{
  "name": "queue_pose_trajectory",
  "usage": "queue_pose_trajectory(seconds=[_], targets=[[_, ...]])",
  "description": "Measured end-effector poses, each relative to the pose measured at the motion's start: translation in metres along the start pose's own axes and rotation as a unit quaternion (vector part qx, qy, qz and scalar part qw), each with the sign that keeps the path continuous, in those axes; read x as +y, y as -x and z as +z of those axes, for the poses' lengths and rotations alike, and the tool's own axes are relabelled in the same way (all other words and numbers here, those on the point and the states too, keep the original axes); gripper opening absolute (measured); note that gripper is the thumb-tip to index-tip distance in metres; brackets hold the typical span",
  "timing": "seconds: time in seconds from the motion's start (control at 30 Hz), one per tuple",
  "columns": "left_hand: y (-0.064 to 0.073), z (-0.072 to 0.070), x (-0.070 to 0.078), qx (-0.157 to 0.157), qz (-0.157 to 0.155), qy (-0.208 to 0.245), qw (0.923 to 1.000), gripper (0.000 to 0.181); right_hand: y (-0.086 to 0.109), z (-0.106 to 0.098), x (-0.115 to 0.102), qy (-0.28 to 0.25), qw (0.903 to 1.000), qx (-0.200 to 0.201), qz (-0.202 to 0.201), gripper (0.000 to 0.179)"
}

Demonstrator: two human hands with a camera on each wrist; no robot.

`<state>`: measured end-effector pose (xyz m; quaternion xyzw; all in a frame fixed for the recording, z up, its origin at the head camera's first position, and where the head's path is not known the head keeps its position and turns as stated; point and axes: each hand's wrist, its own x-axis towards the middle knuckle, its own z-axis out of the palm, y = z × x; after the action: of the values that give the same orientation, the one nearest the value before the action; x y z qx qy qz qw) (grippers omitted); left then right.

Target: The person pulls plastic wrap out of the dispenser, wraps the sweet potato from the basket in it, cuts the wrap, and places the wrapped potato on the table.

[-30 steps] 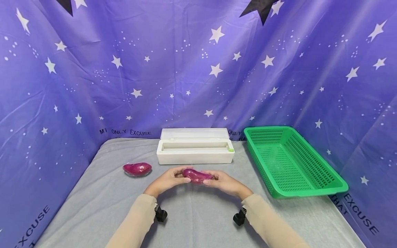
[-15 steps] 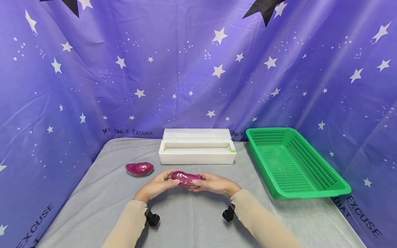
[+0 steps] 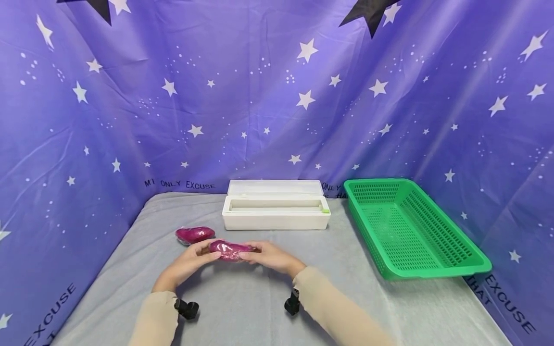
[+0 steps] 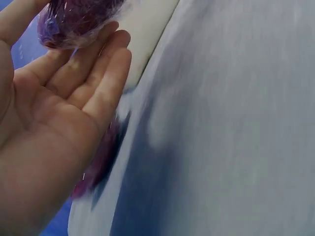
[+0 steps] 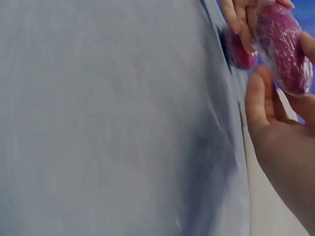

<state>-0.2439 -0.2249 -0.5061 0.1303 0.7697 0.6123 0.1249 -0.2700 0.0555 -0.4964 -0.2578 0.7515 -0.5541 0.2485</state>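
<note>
A magenta-purple sweet potato (image 3: 230,251), wrapped in shiny clear film, is held above the table between both hands. My left hand (image 3: 187,263) grips its left end, thumb in front and fingers behind. On the other end, my right hand (image 3: 273,256) pinches it between thumb and fingers. In the right wrist view the film on the held sweet potato (image 5: 283,46) looks crinkled. Just behind my left hand lies a second wrapped sweet potato (image 3: 195,234) on the table, partly covered by the fingers.
At the back centre stands a white cling film box (image 3: 277,221) with its clear lid (image 3: 275,186) raised and a small green piece at its right end. A green plastic basket (image 3: 375,240) sits at the right. Grey cloth (image 3: 242,307) covers the table; a purple starry curtain (image 3: 242,110) surrounds it.
Both hands have carried the held sweet potato leftward, from in front of the box towards the second one. The head view has shifted slightly.
</note>
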Motion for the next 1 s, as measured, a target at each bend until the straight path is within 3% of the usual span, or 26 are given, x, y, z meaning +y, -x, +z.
queue_pose_trajectory(seconds=[0.2,0.37,0.47,0.73,0.87,1.0], targets=[[0.018,-0.018,-0.006,0.039,-0.036,-0.017,0.9985,0.055,-0.011,0.022,-0.004,0.0,0.9989,0.041,-0.023,0.048],[0.03,-0.033,-0.01,0.074,-0.022,-0.032,0.9965,0.053,-0.023,0.04,-0.008,-0.011,0.9953,0.084,-0.047,0.038],[0.036,-0.041,-0.012,0.097,-0.015,-0.018,0.995,0.051,-0.03,0.052,-0.011,-0.009,0.9912,0.122,-0.051,0.03],[0.046,-0.052,-0.018,0.159,0.011,-0.019,0.9871,0.046,-0.05,0.079,-0.017,0.006,0.9723,0.218,-0.083,0.023],[0.053,-0.056,-0.019,0.183,0.018,-0.029,0.9825,0.046,-0.054,0.09,-0.019,0.001,0.9715,0.222,-0.083,0.024],[0.058,-0.061,-0.02,0.201,-0.017,-0.05,0.9782,0.05,-0.056,0.098,-0.017,-0.008,0.9771,0.198,-0.077,0.026]])
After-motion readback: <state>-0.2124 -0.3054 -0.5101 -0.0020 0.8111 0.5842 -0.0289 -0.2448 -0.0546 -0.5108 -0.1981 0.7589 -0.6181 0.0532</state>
